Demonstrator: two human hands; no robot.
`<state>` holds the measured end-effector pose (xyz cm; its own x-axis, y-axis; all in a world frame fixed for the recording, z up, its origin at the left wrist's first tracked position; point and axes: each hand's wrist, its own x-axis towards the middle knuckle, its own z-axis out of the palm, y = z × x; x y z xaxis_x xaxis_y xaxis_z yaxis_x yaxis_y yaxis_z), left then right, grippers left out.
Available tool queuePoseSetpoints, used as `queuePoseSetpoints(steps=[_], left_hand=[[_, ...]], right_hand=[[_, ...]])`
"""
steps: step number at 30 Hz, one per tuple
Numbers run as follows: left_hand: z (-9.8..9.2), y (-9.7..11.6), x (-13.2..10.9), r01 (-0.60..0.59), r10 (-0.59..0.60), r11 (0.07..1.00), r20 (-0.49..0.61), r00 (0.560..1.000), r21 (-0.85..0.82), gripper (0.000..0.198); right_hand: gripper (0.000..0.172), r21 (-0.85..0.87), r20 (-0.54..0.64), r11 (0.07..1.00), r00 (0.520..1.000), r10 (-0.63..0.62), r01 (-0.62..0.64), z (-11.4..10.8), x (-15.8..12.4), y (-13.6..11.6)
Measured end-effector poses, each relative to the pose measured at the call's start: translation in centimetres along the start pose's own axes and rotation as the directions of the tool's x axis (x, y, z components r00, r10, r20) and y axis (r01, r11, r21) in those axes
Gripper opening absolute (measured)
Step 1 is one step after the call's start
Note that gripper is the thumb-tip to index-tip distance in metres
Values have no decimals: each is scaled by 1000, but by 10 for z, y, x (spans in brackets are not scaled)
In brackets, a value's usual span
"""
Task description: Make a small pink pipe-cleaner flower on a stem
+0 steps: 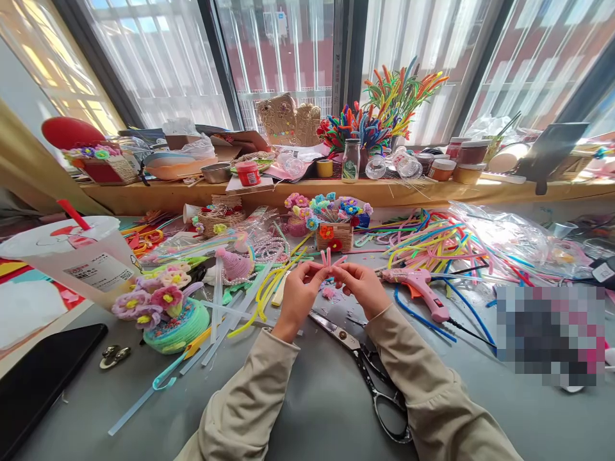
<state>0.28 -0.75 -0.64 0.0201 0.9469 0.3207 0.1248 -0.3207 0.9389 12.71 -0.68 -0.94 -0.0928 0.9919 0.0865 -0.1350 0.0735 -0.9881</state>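
Several short pink pipe cleaner pieces [327,257] fan upward between my fingertips in the middle of the view. My left hand [306,289] pinches them from the left, thumb and index finger closed. From the other side my right hand [361,288] grips the same pieces in a pinch; their lower ends are hidden by the fingers. Below my hands, black-handled scissors [353,346] lie on the grey table, partly under my right sleeve. Pink fluff scraps [330,293] lie just behind the hands. A pink glue gun [418,285] rests to the right of my right hand.
A drink cup [91,256] and a black phone [48,378] stand and lie at left, near a green flower-topped piece [177,326]. Clear glue sticks [240,320] lie left of my hands. Loose pipe cleaners [432,243] heap at right. A flower basket [335,235] stands behind.
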Motion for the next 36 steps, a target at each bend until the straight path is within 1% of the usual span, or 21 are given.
queuePoseSetpoints(steps=[4,8,10,17,20,23,26,31,36], left_hand=[[1,-2,0,21,-21,999,-3,1000,-26,16],[3,-1,0,18,-18,1000,-25,1000,-20,16],[3,-1,0,29,-29,1000,-33,999,-9,17],[3,-1,0,50,-52,997,-37,998,-59,17],[2,-1,0,56,-58,997,-29,998,-59,17],[2,-1,1,68,-70,995,-29,997,-70,16],[3,-1,1,92,-94,988,-8,996,-121,16],[2,1,0,109,-105,963,30,994,-248,13],[2,4,-2,102,-105,955,3,994,-279,12]], right_hand=[[26,95,-6,993,997,76,-75,3,0,1],[26,241,49,949,979,199,-205,5,-1,2],[26,277,53,932,973,226,-232,6,-2,2],[24,244,37,947,978,203,-206,5,-3,2],[22,180,-9,972,988,153,-149,4,-2,1],[21,172,-5,977,992,129,-126,4,-3,1],[21,248,43,952,983,177,-182,4,-4,0],[23,407,217,860,947,237,-309,6,-4,-1],[21,530,304,755,918,256,-386,8,-4,1]])
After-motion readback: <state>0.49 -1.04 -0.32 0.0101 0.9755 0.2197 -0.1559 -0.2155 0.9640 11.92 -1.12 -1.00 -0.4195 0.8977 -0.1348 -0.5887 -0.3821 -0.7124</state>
